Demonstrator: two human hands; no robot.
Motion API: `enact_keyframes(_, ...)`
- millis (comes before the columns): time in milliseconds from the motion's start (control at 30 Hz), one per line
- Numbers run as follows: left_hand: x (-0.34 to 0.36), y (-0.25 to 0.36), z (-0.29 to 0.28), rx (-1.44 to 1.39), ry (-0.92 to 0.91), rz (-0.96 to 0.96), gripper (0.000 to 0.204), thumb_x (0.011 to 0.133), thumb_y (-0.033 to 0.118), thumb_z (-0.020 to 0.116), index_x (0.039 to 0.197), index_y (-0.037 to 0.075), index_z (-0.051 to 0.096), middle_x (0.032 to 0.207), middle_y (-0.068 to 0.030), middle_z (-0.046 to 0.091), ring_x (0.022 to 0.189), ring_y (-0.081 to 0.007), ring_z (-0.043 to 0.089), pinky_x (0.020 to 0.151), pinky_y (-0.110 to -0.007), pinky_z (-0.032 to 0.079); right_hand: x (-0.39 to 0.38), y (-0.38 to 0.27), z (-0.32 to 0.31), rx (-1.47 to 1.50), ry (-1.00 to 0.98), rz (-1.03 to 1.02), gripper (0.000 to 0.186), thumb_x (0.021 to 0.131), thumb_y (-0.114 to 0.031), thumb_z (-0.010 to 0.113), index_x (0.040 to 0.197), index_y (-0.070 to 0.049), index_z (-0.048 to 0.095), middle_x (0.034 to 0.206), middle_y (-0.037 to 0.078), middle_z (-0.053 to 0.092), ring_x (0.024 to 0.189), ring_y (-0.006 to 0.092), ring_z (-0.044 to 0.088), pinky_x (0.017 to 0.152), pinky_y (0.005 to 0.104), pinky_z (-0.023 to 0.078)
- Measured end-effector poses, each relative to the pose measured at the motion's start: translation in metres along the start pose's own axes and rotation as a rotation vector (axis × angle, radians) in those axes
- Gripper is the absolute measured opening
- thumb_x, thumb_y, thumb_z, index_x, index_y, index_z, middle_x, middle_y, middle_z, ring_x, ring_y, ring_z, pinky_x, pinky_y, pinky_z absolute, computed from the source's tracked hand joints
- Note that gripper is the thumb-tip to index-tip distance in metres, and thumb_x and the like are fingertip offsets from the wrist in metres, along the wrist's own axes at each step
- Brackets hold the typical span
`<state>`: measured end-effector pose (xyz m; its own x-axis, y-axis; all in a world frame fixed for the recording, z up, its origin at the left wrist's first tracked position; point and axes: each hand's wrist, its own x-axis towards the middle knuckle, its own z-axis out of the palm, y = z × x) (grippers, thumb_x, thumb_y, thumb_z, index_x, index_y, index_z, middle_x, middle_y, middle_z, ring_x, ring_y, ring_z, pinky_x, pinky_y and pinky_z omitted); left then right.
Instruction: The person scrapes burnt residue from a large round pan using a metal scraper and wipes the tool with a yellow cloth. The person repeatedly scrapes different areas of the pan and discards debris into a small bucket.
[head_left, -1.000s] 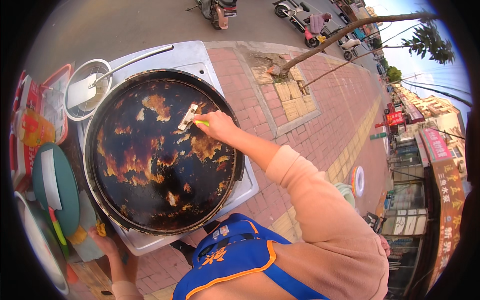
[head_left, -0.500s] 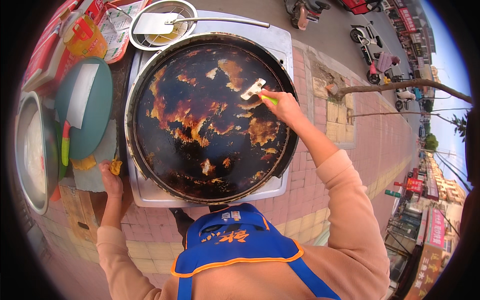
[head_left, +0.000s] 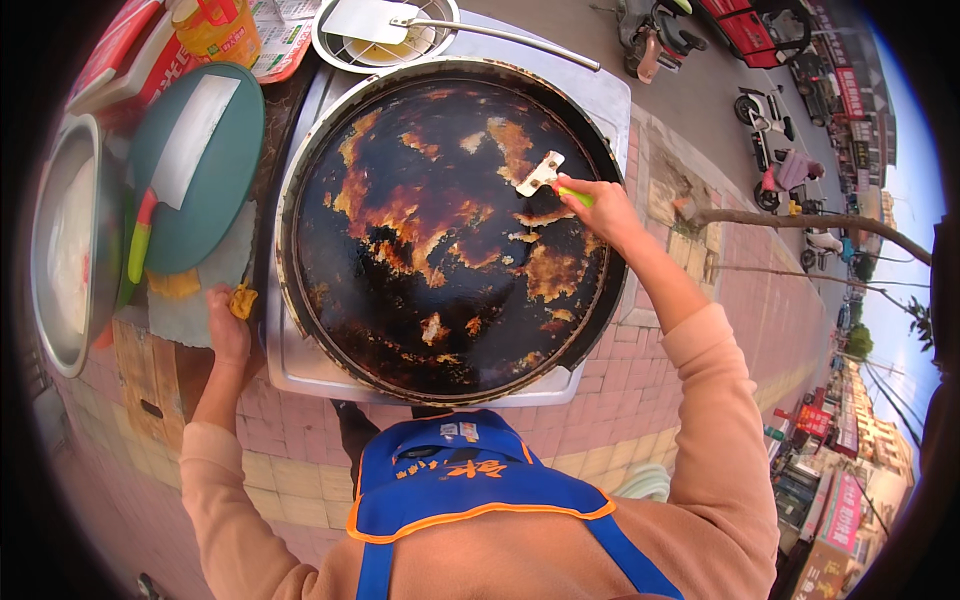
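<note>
In front of me is a large round black griddle [head_left: 400, 310], marked with brown, burnt-looking patches. My right hand [head_left: 606, 212] grips the green handle of a small scraper [head_left: 541, 175], whose pale flat head rests at the griddle's upper right, beside a brown patch. Left of the griddle, my left hand [head_left: 230, 325] is closed on a crumpled yellow cloth-like piece [head_left: 243, 300] at the edge of a grey sheet [head_left: 200, 315]. Just above that hand a round green board [head_left: 225, 215] carries a cleaver [head_left: 197, 140] with a red and green handle.
A metal basin [head_left: 52, 250] with something white inside stands at far left. Behind the griddle, a bowl [head_left: 330, 50] with a wire rack supports a long-handled spatula [head_left: 365, 20]. A yellow jug [head_left: 220, 35] stands at the back left; a thin tree trunk [head_left: 800, 220] crosses on the right.
The whole view has shifted, so the griddle and board sit further right and slightly higher. The scraper has moved slightly closer to the brown patch. Both hands keep their holds.
</note>
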<state>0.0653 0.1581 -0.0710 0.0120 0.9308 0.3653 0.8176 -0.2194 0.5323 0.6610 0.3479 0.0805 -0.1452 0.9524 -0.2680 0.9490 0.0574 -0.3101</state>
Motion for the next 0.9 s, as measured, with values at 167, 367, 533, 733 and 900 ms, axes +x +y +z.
enact_keyframes(167,-0.001,-0.002,0.001,-0.033,0.019,0.009,0.036,0.08,-0.019,0.045,0.106,0.004,0.038,0.106,-0.0175,0.05,0.094,-0.0328,0.05,0.088,-0.037,0.045,0.014,-0.003,0.0,0.02,-0.005,-0.057,0.031,0.09,-0.029,0.071,0.12,-0.026,0.072,0.096,0.017,0.072,0.089,0.0374,0.068,0.081,0.0427,0.054)
enact_keyframes(367,-0.002,-0.001,0.0,-0.016,0.003,-0.01,0.037,0.08,-0.019,0.045,0.107,0.005,0.038,0.106,-0.0175,0.05,0.094,-0.0323,0.05,0.088,-0.037,0.045,0.033,-0.009,-0.003,0.017,-0.032,-0.122,0.03,0.09,-0.026,0.072,0.12,-0.023,0.072,0.098,0.017,0.071,0.089,0.0371,0.068,0.081,0.0414,0.054)
enact_keyframes(533,0.001,0.001,0.0,-0.041,0.024,-0.001,0.034,0.083,-0.018,0.046,0.107,0.005,0.039,0.106,-0.0169,0.05,0.094,-0.0306,0.05,0.085,-0.037,0.046,0.048,-0.007,-0.006,0.007,-0.013,-0.263,0.03,0.089,-0.026,0.072,0.119,-0.023,0.073,0.098,0.016,0.072,0.087,0.0369,0.068,0.08,0.0407,0.055)
enact_keyframes(733,0.001,0.008,-0.002,-0.031,0.0,-0.069,0.03,0.086,-0.015,0.047,0.105,0.005,0.038,0.105,-0.0165,0.05,0.089,-0.0293,0.049,0.082,-0.037,0.046,0.065,-0.008,-0.011,-0.025,-0.099,-0.251,0.03,0.088,-0.029,0.074,0.118,-0.027,0.073,0.092,0.016,0.072,0.083,0.038,0.068,0.075,0.0425,0.054)
enact_keyframes(900,0.001,0.006,-0.004,-0.018,-0.003,-0.031,0.029,0.086,-0.013,0.051,0.106,0.004,0.039,0.108,-0.019,0.052,0.09,-0.0355,0.053,0.082,-0.038,0.048,0.079,-0.008,-0.016,-0.161,-0.093,-0.384,0.031,0.089,-0.031,0.073,0.12,-0.03,0.072,0.089,0.017,0.071,0.078,0.0384,0.067,0.071,0.0437,0.053)
